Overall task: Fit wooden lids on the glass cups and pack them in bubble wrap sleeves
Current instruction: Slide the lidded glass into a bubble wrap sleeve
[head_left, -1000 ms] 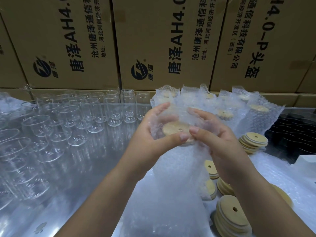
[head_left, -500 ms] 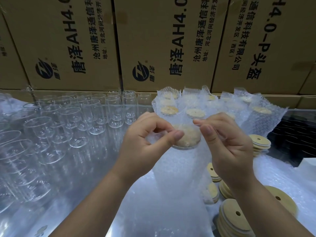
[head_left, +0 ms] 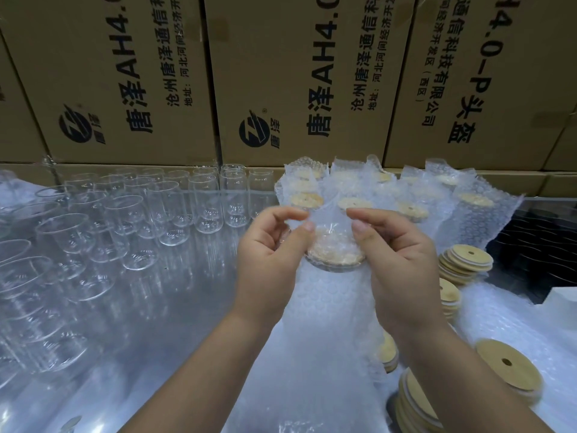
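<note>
A glass cup with a round wooden lid (head_left: 335, 254) stands inside a bubble wrap sleeve (head_left: 321, 307) in the middle of the view. My left hand (head_left: 268, 257) pinches the sleeve's open top on the left side. My right hand (head_left: 396, 251) pinches the top edge on the right. The lid shows blurred through the plastic between my thumbs. Behind stand several packed cups (head_left: 390, 195) in sleeves, lids on. Several bare glass cups (head_left: 125, 220) fill the left of the table.
Stacks of loose wooden lids (head_left: 465, 260) lie to the right, with more lids (head_left: 505, 367) at the lower right. Cardboard boxes (head_left: 296, 73) form a wall at the back. A black crate (head_left: 537, 242) sits at the far right. More bubble wrap (head_left: 515, 314) covers the right of the table.
The cup has sunk deeper into the sleeve, its lid now under the plastic. Both hands have shifted up to pinch the sleeve's top edge.
</note>
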